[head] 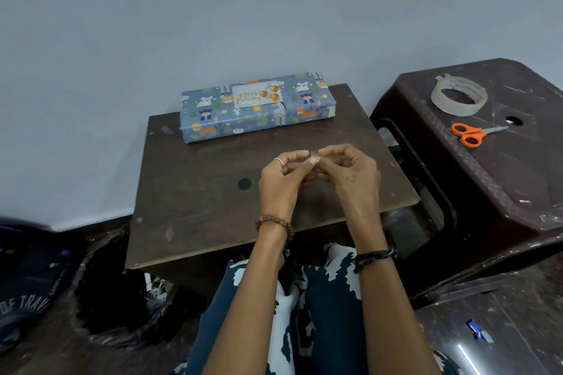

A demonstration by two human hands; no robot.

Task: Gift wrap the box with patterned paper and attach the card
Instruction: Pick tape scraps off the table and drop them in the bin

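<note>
The box (pixel 257 108), wrapped in blue paper with cartoon animals, lies at the far edge of a small brown table (pixel 195 192), against the wall. A white "Happy Birthday" card (pixel 256 94) sits on its top face. Above the middle of the table, nearer to me than the box, my left hand (pixel 281 181) and my right hand (pixel 350 175) meet fingertip to fingertip. Together they pinch a small clear piece of tape (pixel 313 158) between thumbs and forefingers.
A dark plastic stool (pixel 499 167) stands to the right, carrying a roll of clear tape (pixel 459 95) and orange-handled scissors (pixel 472 133). A black plastic bag (pixel 106 298) sits on the floor at the left, with a dark backpack (pixel 27 283) beside it.
</note>
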